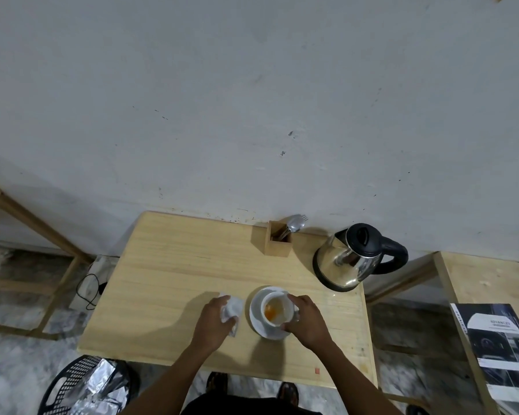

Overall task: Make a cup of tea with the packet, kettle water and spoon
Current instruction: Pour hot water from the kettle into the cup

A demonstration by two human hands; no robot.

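A white cup (277,310) stands on a white saucer (256,317) on the wooden table (174,265). Orange-brown powder or liquid lies at its bottom. My right hand (304,320) grips the cup's right side. My left hand (215,319) lies just left of the saucer, closed on a crumpled white packet (232,308). A steel kettle (351,259) with a black lid and handle stands at the back right. Spoons and a fork (295,224) stick out of a wooden holder (277,242) by the wall.
A black basket (72,384) with foil wrappers sits on the floor at the lower left. A second wooden table with a dark booklet (504,348) stands to the right. A wooden frame and cables lie at the left. The wall runs behind the table.
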